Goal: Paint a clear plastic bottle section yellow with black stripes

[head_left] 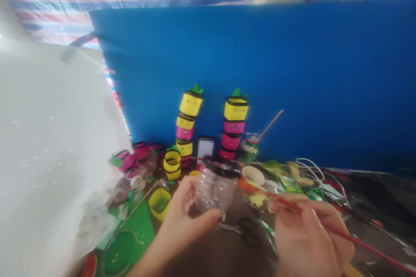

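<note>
My left hand [191,220] is wrapped round a clear ribbed plastic cup [214,188] with a black band at its rim, thumb on the near side. In my right hand [308,233] is a paintbrush with a red handle [360,238]; its orange end points left, at the right side of the cup. Whether the brush touches the cup is blurred. Just below the cup, black-handled scissors [249,231] lie on the dark table.
Two stacks of yellow and pink cups [191,104] [235,110] stand before a blue board [276,60]. A yellow cup [160,203] and green sheet [143,220] lie left. Behind the right hand are a white cup [253,175] and white cable [338,190].
</note>
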A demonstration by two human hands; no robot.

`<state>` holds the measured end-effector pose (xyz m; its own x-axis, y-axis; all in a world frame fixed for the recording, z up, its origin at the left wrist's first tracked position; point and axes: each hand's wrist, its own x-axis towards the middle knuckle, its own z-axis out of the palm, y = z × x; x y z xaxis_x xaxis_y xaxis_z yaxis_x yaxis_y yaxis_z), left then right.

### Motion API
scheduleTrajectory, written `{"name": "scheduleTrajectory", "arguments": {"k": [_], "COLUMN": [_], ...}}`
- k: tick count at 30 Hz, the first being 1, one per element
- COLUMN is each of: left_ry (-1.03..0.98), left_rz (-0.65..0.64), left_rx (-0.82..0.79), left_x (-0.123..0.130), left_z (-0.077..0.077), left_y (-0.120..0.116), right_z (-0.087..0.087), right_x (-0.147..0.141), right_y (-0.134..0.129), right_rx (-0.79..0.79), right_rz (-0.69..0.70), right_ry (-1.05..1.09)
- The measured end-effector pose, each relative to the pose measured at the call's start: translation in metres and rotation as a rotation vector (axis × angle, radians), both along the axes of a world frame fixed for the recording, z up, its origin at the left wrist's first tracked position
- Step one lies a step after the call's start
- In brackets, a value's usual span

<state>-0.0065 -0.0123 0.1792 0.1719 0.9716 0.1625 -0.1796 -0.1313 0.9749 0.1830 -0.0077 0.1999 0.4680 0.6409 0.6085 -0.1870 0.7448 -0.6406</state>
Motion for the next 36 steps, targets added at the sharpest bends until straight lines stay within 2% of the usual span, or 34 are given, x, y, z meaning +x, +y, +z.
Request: {"name": "scheduleTrajectory", "arguments": {"k": [3,7,9,12,17,25,30,36], "left_ry": [0.003,0.006,0.056,0.160,0.341,0.478,0.513,0.440], "left_rz": [-0.003,-0.001,0.093,0.309,0.567,0.843,0.860,0.844], "left_rx": [0.004,0.013,0.039,0.105,0.297,0.537,0.655,0.759], "left_x": [-0.001,0.000,0.002,0.006,0.007,0.010,0.010,0.011], "left_z": [0.000,0.000,0.000,-0.002,-0.011,-0.018,-0.017,-0.022], "left_y": [0.000,0.000,0.001,0.002,0.008,0.013,0.013,0.013], "right_z": [0.001,-0.002,-0.003,-0.002,0.000,0.000,0.003,0.001], "right_x": [-0.001,0.006,0.014,0.024,0.022,0.018,0.017,0.018], "right_y": [0.000,0.005,0.009,0.014,0.013,0.007,0.005,0.007], "right_rx": [-0.002,-0.007,0.049,0.109,0.094,0.092,0.053,0.048], "right_rz": [-0.017,-0.145,-0.229,-0.318,-0.382,-0.436,-0.424,-0.428], "right_ry": [0.005,0.047,0.061,0.104,0.168,0.159,0.123,0.154]}}
